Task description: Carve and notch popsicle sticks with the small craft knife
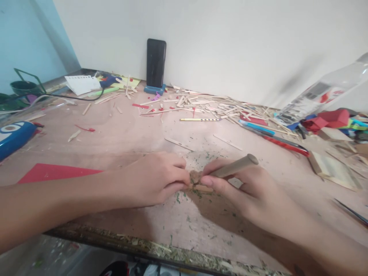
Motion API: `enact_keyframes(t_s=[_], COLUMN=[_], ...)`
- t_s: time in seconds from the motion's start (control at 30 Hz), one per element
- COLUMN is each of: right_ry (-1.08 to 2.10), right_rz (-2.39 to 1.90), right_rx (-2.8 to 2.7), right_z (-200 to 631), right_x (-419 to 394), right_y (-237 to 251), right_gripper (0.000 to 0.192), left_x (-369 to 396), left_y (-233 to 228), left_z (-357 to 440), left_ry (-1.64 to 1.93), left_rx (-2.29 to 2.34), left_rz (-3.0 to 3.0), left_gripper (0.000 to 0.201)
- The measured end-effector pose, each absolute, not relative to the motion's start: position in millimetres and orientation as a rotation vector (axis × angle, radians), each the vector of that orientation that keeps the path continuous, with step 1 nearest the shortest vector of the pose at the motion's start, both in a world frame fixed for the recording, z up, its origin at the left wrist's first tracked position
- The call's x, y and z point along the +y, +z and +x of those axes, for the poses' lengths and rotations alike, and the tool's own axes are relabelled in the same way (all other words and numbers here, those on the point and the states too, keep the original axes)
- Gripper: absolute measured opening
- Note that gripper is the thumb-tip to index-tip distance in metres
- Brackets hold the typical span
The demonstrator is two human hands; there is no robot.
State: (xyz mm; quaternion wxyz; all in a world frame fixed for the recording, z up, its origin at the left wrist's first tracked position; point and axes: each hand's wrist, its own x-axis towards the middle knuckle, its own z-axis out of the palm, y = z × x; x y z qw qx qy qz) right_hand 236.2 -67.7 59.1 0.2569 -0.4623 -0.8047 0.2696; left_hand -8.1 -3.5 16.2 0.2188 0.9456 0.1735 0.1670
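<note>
My right hand (244, 188) grips a tan cylindrical tool handle (235, 167) like a pen, its tip pointing down-left at a small wooden piece (198, 184) on the table. My left hand (152, 178) pinches that wooden piece from the left and presses it to the tabletop. The two hands' fingertips nearly touch over the piece. Green shavings (184, 197) lie scattered around it. The tool's tip is hidden between the fingers.
The pink worktable (120, 130) holds a heap of wooden sticks (207, 107), a black phone (156, 63) upright on a blue stand, a red-handled tool (284, 143), a plastic bottle (322, 96), red paper (54, 172), and a wooden panel (333, 168).
</note>
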Motion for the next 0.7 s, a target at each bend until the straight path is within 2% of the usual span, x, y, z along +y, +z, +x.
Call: enact_keyframes(t_s=[0.4,0.7], right_ry=[0.483,0.748], right_rz=[-1.211,-1.204], right_rx=[-2.298,-2.289], right_z=[227.0,237.1], right_x=[-69.9,-63.6], right_y=[62.1,68.0], right_gripper=[0.024,0.017], left_x=[-3.2,-3.9], left_y=[20.7,17.6], left_z=[-6.2,-5.7], left_ry=[0.416,0.456], left_rx=[0.513,0.481], left_rz=[2.617,2.615], left_gripper=[0.017,0.018])
